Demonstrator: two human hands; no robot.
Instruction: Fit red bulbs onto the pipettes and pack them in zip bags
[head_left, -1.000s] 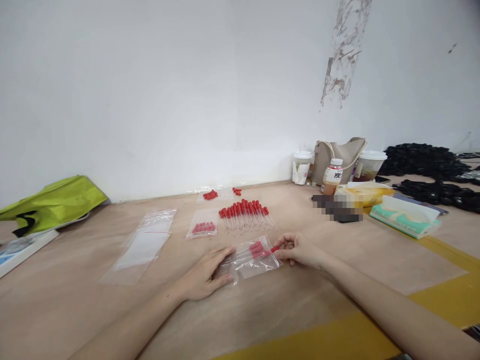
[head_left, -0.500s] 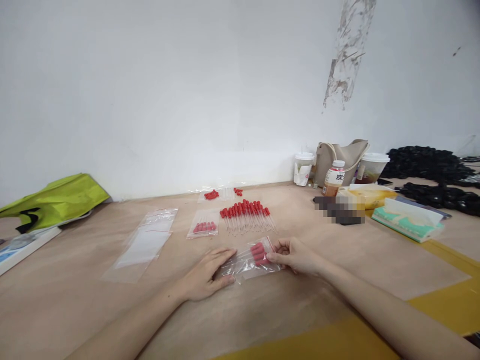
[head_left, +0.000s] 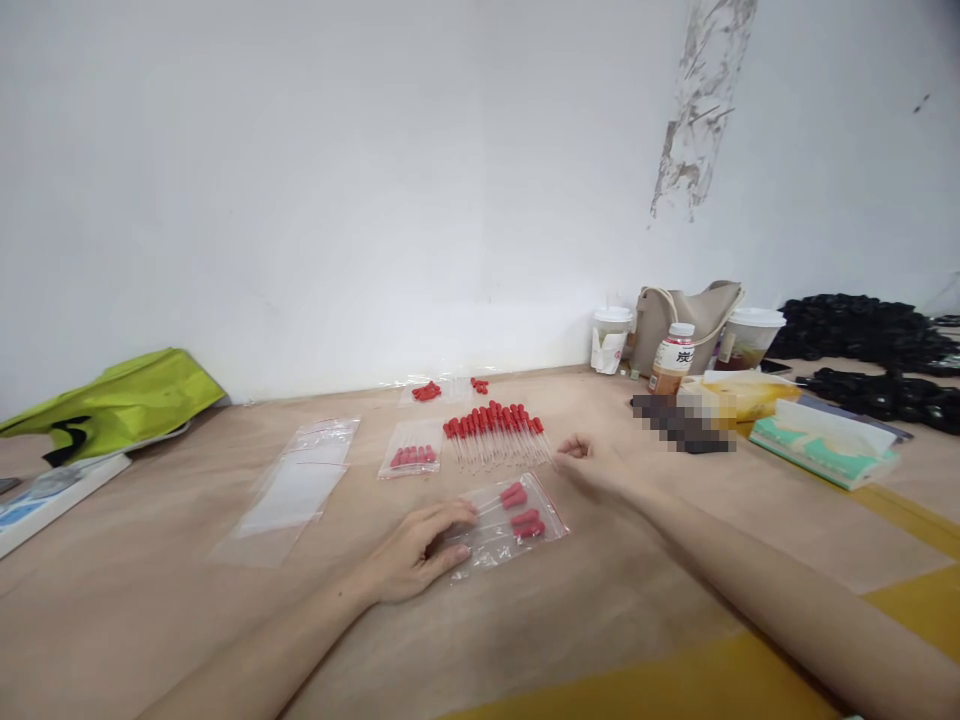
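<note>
My left hand point(head_left: 424, 545) lies at the left end of a clear zip-lock bag point(head_left: 480, 572), thumb and fingers holding it against the table. Inside are several droppers point(head_left: 529, 522) with red bulbs toward the bag's right, red-striped end and thin clear stems toward my left hand. My right hand point(head_left: 589, 465) is off the bag, its fingers loosely curled and apart, beside the right end of a row of loose red-bulbed droppers point(head_left: 495, 425). I see nothing between its fingers. Left of the row lies another zip-lock bag point(head_left: 386, 465) with droppers in it.
Flat clear bags point(head_left: 292, 490) lie on the left, near a yellow-green bag point(head_left: 142, 400) and a white power strip point(head_left: 60, 500). Small red bulbs point(head_left: 427, 391) rest by the wall. On the right stand a bottle point(head_left: 671, 360), drink cups point(head_left: 611, 340), a handbag point(head_left: 690, 315) and a tissue pack point(head_left: 821, 445).
My right hand has let go of the bag's right end and moved up and right, toward the loose droppers. The bag lies flatter, its droppers spread apart. My left hand has stayed on it.
</note>
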